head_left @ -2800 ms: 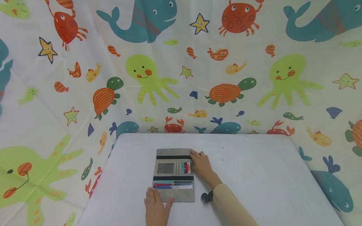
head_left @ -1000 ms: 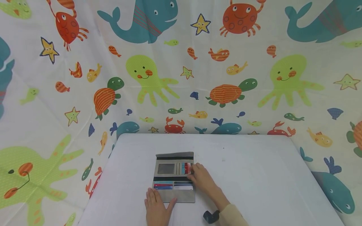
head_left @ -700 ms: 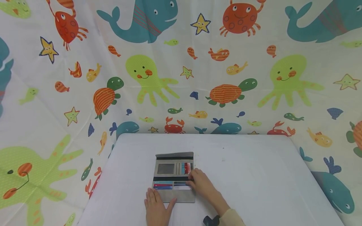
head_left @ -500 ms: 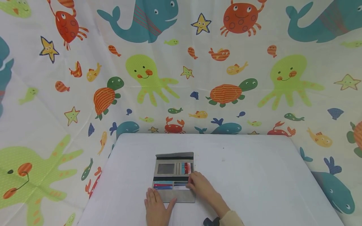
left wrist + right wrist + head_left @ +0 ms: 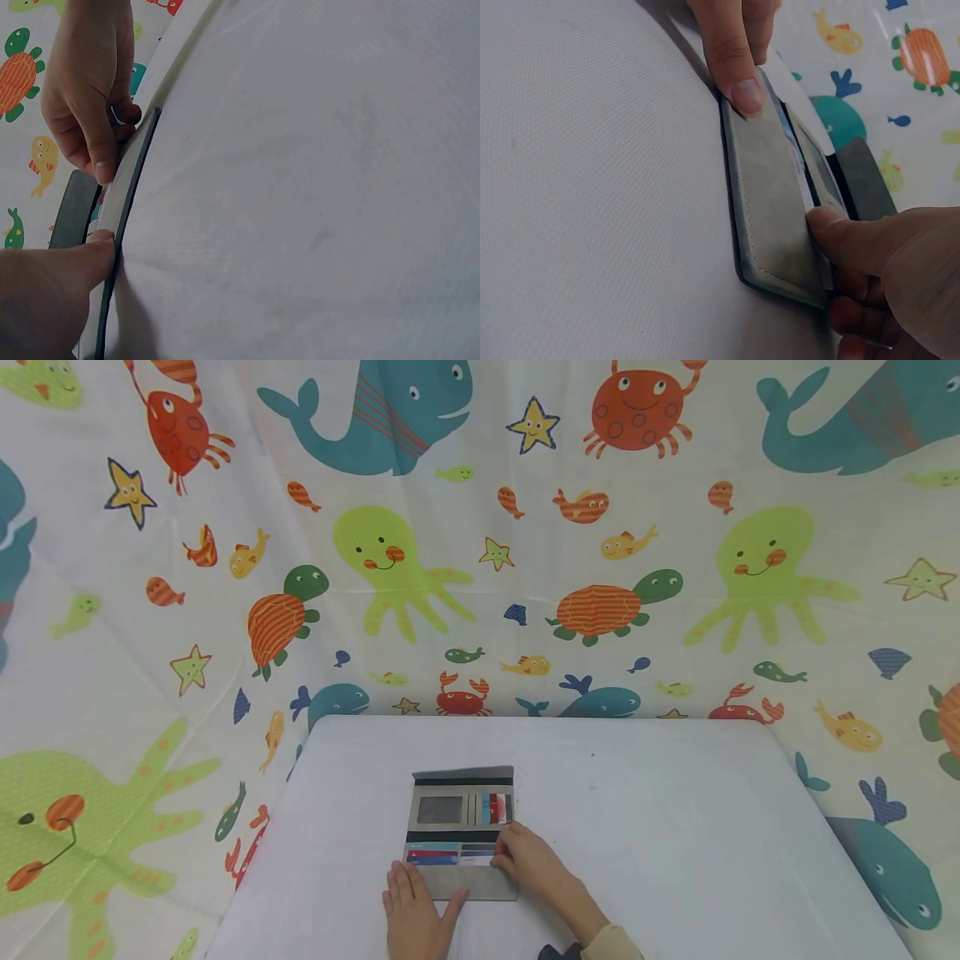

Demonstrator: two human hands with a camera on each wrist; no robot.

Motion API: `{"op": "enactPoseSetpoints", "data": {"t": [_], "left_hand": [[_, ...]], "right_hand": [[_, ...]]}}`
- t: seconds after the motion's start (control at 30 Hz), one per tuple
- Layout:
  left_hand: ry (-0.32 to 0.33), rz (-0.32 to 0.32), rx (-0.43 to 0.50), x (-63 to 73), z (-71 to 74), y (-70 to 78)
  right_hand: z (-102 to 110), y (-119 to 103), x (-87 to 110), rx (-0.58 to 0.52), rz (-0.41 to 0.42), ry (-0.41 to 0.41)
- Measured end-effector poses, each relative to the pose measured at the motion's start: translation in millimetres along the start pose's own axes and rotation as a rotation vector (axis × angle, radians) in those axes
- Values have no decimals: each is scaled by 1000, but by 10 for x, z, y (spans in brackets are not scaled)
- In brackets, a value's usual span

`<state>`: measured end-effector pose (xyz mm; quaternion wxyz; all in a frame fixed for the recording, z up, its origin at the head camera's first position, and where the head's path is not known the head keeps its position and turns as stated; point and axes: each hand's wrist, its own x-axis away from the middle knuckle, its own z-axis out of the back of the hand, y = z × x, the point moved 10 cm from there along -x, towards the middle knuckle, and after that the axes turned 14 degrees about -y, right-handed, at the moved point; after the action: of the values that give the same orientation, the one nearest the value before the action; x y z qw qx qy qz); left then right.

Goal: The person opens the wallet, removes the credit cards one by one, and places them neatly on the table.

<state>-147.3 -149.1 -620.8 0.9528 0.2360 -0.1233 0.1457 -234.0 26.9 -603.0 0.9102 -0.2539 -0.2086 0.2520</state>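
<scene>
A grey wallet (image 5: 487,884) lies unfolded on a white table (image 5: 690,843), at nine o'clock of the table's visible centre. At its seven o'clock, the left hand (image 5: 417,912) rests on the corner, fingers straight, thumb spread, gripping nothing. At four o'clock, the right hand (image 5: 536,862) has its fingers curled, pinching the wallet's edge beside a white card (image 5: 475,861); whether the card is gripped too cannot be told. Coloured cards (image 5: 432,853) fill the slots at eight o'clock. Sea-animal cloth (image 5: 517,652) hangs at twelve o'clock.
</scene>
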Motion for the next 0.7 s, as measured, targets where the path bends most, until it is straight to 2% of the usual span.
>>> {"op": "enactPoseSetpoints", "data": {"t": [0.7], "left_hand": [[17,2,-30,16,10,3]], "right_hand": [[-6,13,-32,-35,-39,-11]]}}
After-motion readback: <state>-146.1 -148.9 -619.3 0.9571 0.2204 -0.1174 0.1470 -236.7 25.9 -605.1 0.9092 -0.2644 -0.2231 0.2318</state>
